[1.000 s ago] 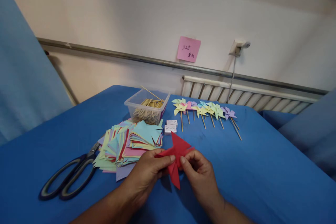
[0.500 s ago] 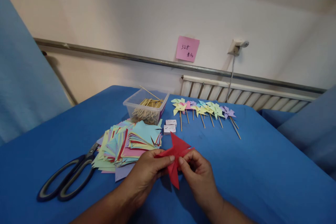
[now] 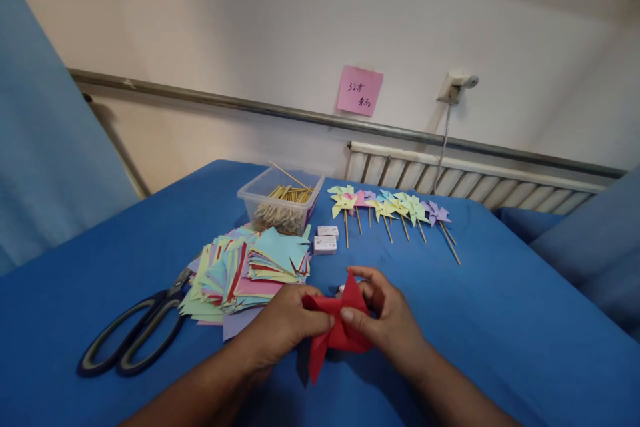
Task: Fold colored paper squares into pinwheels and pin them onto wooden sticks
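A red paper pinwheel (image 3: 345,330) with folded, pointed blades is held between both hands above the blue cloth. My left hand (image 3: 285,320) pinches it from the left, the thumb lying near its centre. On the other side my right hand (image 3: 390,320) grips it, thumb in front and fingers behind. A small whitish object (image 3: 341,289) shows just behind the red paper; what it is I cannot make out. Beside my left hand lies a pile of cut coloured paper squares (image 3: 250,273).
Large scissors (image 3: 145,327) lie left of the paper. Behind it stands a clear plastic box (image 3: 250,200) of thin wooden sticks (image 3: 285,203). Two small white boxes (image 3: 325,244) sit nearby. Several pinwheels on sticks (image 3: 385,205) lie at the back right, before a radiator (image 3: 470,177).
The red pinwheel has been turned in the hands, so its blades point differently. My right hand has spread its fingers further round behind the paper.
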Motion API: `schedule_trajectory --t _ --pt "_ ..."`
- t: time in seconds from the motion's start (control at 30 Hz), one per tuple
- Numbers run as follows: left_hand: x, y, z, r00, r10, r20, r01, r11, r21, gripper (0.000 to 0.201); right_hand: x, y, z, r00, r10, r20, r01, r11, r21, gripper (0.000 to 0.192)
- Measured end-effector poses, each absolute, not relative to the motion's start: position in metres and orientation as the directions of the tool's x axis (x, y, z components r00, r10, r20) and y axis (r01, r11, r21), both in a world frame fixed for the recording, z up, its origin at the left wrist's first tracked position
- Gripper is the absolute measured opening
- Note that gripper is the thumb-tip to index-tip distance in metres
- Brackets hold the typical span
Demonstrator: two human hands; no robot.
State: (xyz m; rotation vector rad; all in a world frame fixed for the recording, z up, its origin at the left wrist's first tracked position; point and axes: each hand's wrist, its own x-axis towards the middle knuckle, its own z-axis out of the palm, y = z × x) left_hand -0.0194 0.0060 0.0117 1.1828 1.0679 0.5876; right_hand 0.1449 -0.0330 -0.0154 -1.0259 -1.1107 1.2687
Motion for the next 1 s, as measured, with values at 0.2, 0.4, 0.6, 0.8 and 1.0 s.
schedule_trajectory --t 0.2,0.4,0.6,0.8,1.0 --pt "-0.019 0.005 0.006 0.453 0.828 -0.331 0.206 0.265 0.942 0.013 0.134 -0.039 -0.013 -0.025 0.999 0.024 -0.182 0.019 -0.983 0.038" --pt "-0.01 0.002 0.002 0.453 0.833 -0.319 -0.098 0.402 0.911 0.023 0.13 -0.032 -0.026 0.238 0.971 -0.005 -0.298 0.068 -0.952 0.031" --pt "0.0 -0.006 -0.003 0.427 0.825 -0.369 -0.206 0.486 0.849 0.02 0.12 -0.036 -0.03 0.395 0.919 0.01 -0.304 0.14 -0.942 0.032" --pt "0.0 -0.006 -0.01 0.35 0.879 -0.322 -0.203 0.407 0.89 0.019 0.114 -0.038 -0.031 0.315 0.948 -0.046 -0.39 0.085 -0.917 0.036" --pt "-0.01 0.001 0.002 0.348 0.868 -0.354 -0.177 0.431 0.885 0.015 0.125 -0.038 -0.034 0.196 0.979 -0.047 -0.466 0.051 -0.883 0.029"
